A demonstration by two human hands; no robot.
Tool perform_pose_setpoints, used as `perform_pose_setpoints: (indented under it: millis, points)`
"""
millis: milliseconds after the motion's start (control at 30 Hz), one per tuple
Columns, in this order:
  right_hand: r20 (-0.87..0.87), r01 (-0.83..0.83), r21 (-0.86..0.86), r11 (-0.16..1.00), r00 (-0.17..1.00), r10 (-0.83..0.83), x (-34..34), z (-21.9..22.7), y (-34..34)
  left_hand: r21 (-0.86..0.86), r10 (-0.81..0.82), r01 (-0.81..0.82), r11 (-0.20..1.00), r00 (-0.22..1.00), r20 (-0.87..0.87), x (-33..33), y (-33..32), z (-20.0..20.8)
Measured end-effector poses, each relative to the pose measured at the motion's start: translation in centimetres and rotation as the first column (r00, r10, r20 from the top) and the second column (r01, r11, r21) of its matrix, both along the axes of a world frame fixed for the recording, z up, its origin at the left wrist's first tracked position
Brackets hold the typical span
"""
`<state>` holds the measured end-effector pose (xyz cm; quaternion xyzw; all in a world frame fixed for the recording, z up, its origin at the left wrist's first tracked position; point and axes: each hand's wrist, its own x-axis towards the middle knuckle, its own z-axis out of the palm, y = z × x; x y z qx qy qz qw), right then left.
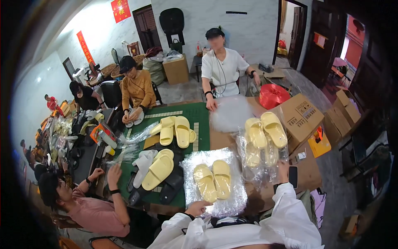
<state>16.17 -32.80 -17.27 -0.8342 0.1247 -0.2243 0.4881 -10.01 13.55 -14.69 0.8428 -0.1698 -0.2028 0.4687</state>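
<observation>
My left hand [198, 208] rests at the near left edge of a stack of clear plastic bags [237, 195], its fingers stretched toward the slippers. A pair of pale yellow slippers [222, 178] lies side by side on that stack. At the right, my right hand [283, 171] is closed on the edge of a clear plastic bag [262, 172]. More yellow slippers [274, 129] lie on and in this bag, toes pointing mostly away from me. Beside my right wrist lies a dark phone [293, 176].
Several yellow, grey and black slippers [158, 169] are piled on the green mat [199, 110]. A cardboard box [302, 118] and a red plastic bundle [273, 96] stand at the right. Co-workers sit left and across; one in white [224, 68] touches flat plastic sheets [232, 114].
</observation>
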Motion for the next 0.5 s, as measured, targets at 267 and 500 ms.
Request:
perform_pose_setpoints:
  millis: [267, 500]
  points:
    - [-0.024, 0.033, 0.434, 0.9, 0.999, -0.026, -0.7, 5.7, 5.5, -0.038, 0.177, -0.173, 0.984, 0.976, 0.128, -0.9, 0.8, 0.3]
    - [0.183, -0.038, 0.341, 0.939, 0.983, -0.027, 2.4, 1.5, 4.5, 0.071, 0.056, -0.039, 0.997, 0.965, -0.256, -0.4, 1.2, -2.3]
